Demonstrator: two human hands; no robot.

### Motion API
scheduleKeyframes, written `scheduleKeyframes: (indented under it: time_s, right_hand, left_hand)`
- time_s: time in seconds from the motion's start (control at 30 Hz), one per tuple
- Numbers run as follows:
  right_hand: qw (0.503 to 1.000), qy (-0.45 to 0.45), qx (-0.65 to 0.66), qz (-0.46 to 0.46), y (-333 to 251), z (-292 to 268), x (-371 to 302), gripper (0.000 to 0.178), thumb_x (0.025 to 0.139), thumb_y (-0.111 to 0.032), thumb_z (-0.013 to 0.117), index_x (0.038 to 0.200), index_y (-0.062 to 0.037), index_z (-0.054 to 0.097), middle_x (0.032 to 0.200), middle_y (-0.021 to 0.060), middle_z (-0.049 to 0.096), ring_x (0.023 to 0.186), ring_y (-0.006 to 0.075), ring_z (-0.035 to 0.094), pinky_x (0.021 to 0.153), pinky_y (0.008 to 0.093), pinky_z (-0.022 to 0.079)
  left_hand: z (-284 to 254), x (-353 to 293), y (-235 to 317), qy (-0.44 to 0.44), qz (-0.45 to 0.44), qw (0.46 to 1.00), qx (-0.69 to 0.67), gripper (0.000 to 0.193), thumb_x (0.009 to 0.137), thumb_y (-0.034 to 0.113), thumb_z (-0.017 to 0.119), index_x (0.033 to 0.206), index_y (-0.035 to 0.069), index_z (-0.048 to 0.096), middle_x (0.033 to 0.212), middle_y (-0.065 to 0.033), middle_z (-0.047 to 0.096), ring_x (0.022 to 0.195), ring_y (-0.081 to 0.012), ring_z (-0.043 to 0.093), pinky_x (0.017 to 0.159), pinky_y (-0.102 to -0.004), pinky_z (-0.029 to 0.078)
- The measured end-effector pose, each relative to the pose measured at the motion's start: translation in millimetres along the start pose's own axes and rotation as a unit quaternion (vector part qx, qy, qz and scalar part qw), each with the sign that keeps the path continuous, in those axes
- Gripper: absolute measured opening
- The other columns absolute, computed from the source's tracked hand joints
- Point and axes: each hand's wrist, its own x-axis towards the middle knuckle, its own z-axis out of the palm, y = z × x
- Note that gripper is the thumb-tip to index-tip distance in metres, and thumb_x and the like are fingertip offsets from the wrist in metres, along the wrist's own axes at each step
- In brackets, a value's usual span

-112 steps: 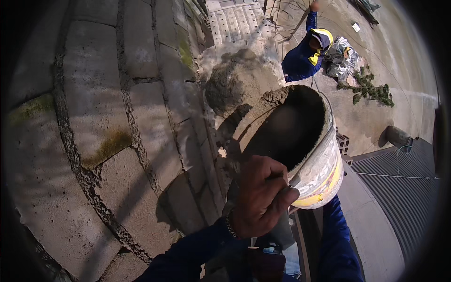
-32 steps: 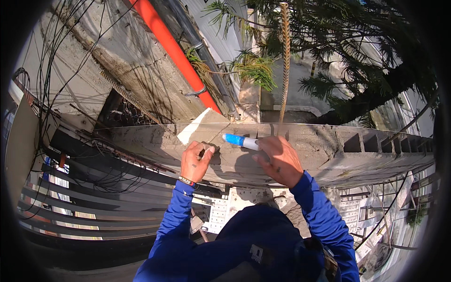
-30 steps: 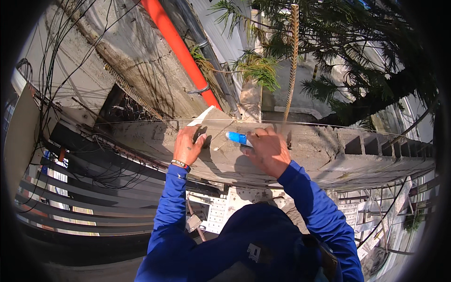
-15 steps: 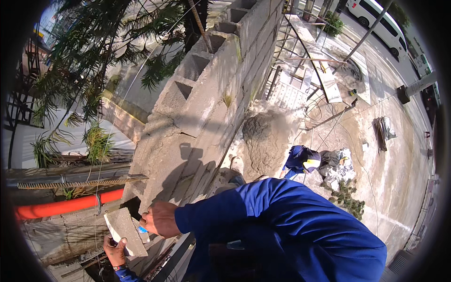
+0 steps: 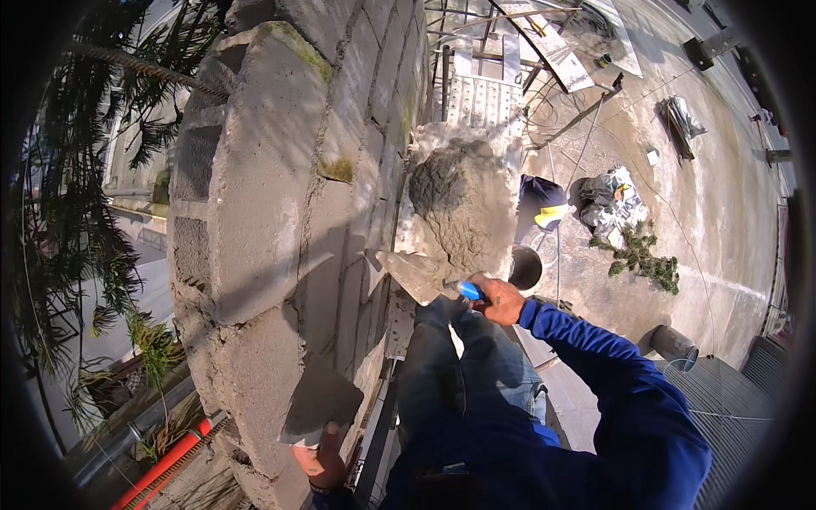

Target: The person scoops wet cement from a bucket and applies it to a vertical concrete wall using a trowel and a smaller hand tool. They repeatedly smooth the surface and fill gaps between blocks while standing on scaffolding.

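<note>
My right hand (image 5: 500,299) is closed round the blue handle of a trowel (image 5: 416,274). The pointed metal blade, smeared with grey mortar, lies over the near edge of a heap of wet mortar (image 5: 463,200). My left hand (image 5: 321,459) grips a small flat board (image 5: 321,399) by its near edge, thumb on top. The board is held beside the concrete block wall (image 5: 255,187), its face grey and in shadow. Whether mortar lies on the board I cannot tell. The wall has open hollow cells (image 5: 200,161) along its left side.
A ribbed steel bar (image 5: 144,66) sticks out from the wall's top. Below on the right are a co-worker's cap (image 5: 548,214), a dark bucket (image 5: 526,268), crumpled sacks (image 5: 614,202) and another bucket (image 5: 676,347). A red pipe (image 5: 161,467) runs at lower left.
My right hand has moved with the trowel from the board at the wall's near end to the mortar heap. The board has shifted rightward; the whole view has turned toward the mortar.
</note>
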Motion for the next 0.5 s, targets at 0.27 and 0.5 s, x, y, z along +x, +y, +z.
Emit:
scheduleKeyframes:
  time_s: [0.27,0.5]
  right_hand:
    - [0.920,0.225,0.226,0.229,307,161,313,0.037,0.081,-0.028,0.070,0.102,0.0017,0.062,0.075,0.0233,0.066,0.067,0.0361,0.066,0.063,0.0436,0.053]
    - [0.788,0.175,0.523,0.274,399,270,575,0.020,0.087,-0.016,0.066,0.092,0.0023,0.060,0.064,0.0121,0.058,0.046,0.0248,0.058,0.043,0.0382,0.049]
  left_hand:
    - [256,233,-366,-0.168,-0.008,0.946,0.277,0.037,0.088,0.024,0.068,0.102,-0.006,0.052,0.091,-0.0274,0.058,0.089,-0.0468,0.057,0.079,-0.0503,0.044]
    - [273,282,-554,-0.155,-0.125,0.886,0.419,0.037,0.083,0.026,0.069,0.094,-0.005,0.050,0.084,-0.0243,0.056,0.079,-0.0410,0.056,0.074,-0.0485,0.045]
